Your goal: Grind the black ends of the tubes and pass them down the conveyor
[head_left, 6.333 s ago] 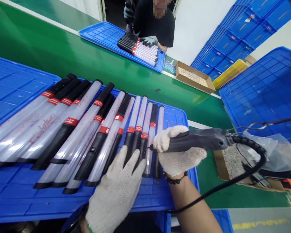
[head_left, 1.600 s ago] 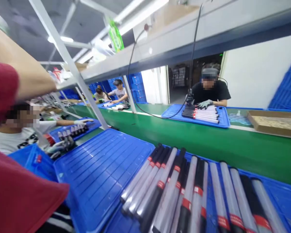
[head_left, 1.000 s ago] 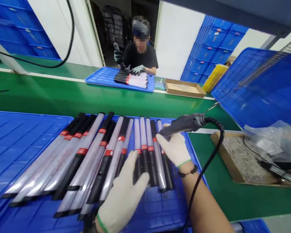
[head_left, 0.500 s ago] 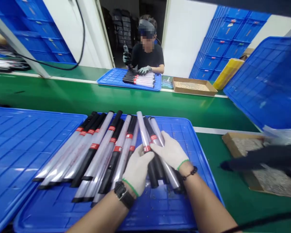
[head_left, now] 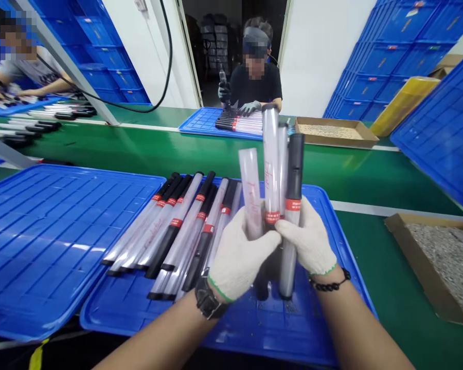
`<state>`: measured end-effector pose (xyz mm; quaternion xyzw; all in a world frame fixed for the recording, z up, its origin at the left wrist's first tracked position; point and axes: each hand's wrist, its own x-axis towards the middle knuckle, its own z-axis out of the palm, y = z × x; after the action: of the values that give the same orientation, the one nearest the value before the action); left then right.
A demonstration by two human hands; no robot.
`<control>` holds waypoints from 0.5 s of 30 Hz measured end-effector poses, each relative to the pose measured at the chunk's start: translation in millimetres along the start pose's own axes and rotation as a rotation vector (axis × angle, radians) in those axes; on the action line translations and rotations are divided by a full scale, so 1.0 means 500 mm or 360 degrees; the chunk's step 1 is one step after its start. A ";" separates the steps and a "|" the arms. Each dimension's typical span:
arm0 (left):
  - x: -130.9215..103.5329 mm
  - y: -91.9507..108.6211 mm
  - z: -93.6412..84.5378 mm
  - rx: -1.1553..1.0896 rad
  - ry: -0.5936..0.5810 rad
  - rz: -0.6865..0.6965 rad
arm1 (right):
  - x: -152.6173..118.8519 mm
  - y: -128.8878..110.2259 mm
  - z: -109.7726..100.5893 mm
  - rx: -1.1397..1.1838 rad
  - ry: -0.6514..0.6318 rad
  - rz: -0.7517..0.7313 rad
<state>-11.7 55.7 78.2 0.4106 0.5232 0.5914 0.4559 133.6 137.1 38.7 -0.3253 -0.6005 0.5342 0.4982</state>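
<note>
Several clear plastic tubes (head_left: 270,164) with black sections and red label bands stand nearly upright between my hands, raised above the blue tray. My left hand (head_left: 241,252), in a white knit glove, is closed around the left side of this bundle. Wrapped round its right side is my gloved right hand (head_left: 310,236), the thumb lying across the front near a red band. A tube with its black part on top (head_left: 295,169) leans at the right of the bundle. To the left, more tubes (head_left: 177,226) lie side by side on the blue tray (head_left: 231,334). My palms hide the bundle's middle.
Another blue tray (head_left: 61,246) lies at the left. Across the green conveyor (head_left: 146,144), a co-worker (head_left: 254,82) holds a tool over tubes on a tray. Another person (head_left: 27,72) works at far left. Cardboard boxes of small parts (head_left: 440,267) stand to the right.
Both hands have lifted several tubes off the tray and tilted them up into a bundle. The view has swung left, bringing a second co-worker in at the left.
</note>
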 end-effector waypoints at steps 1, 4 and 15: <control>0.000 0.009 -0.001 0.0135 0.0012 0.0088 | -0.003 -0.006 0.000 0.0008 0.0049 -0.0065; 0.004 0.020 -0.007 0.0358 0.0113 0.0247 | -0.012 -0.017 0.002 0.0005 0.0080 -0.0191; -0.018 -0.038 0.022 -0.0053 0.0105 -0.0004 | -0.034 0.008 0.022 -0.0066 0.0273 0.0065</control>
<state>3.4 50.3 60.3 0.3826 0.5285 0.6127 0.4459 127.8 118.8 31.4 -0.3924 -0.5598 0.5019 0.5299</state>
